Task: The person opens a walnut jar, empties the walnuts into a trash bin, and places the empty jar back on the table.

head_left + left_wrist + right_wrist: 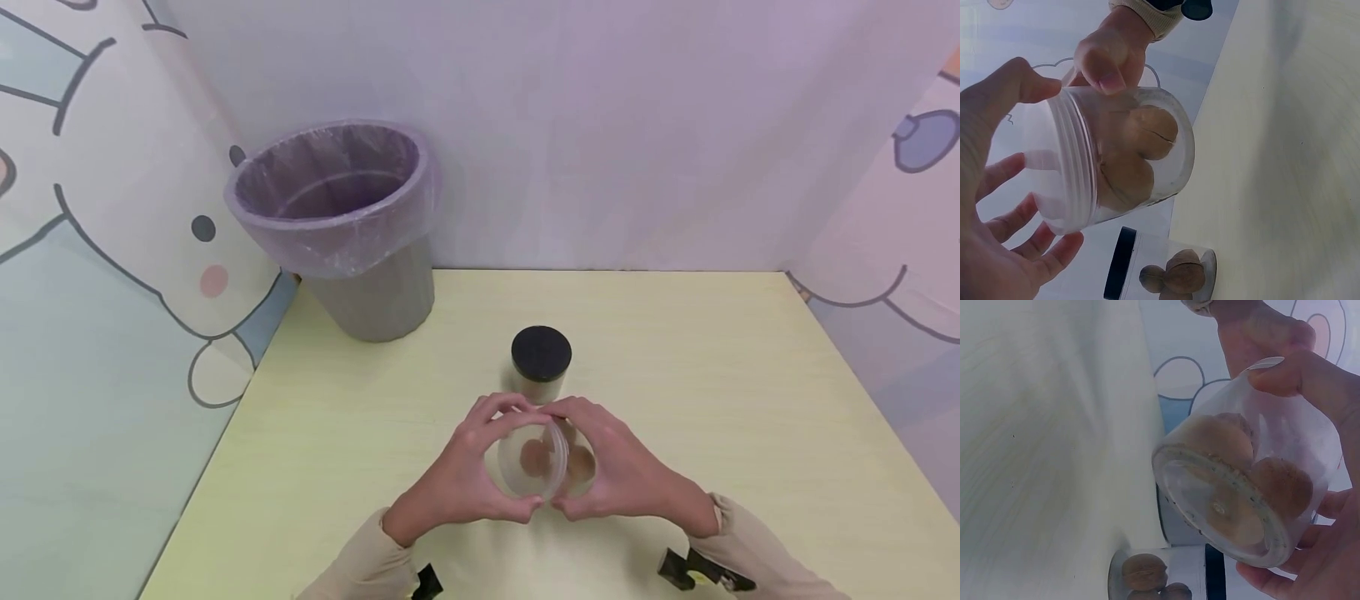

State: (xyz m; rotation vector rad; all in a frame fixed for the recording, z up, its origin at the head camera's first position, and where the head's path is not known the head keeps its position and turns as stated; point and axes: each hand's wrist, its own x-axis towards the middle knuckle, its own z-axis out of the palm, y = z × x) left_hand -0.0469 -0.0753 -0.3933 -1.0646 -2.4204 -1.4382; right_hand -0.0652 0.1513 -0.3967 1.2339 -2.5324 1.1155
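Low at centre, we list: left hand [467, 471], curled about the ribbed rim [1082, 159] of one clear jar [1110, 187]; right hand [622, 467], curled round its body; jar between them, raised, tilted, walnuts [1153, 132] inside, base [1219, 506] dark-specked. Step, we judge: working the rim; next likely calls for firm opposed grips. Beyond: black-lidded jar [541, 355], lined bin [375, 292].

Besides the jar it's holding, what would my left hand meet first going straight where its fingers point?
Most likely your right hand: in the head view it meets or nearly meets your left hand across the held jar, though depth is unclear.
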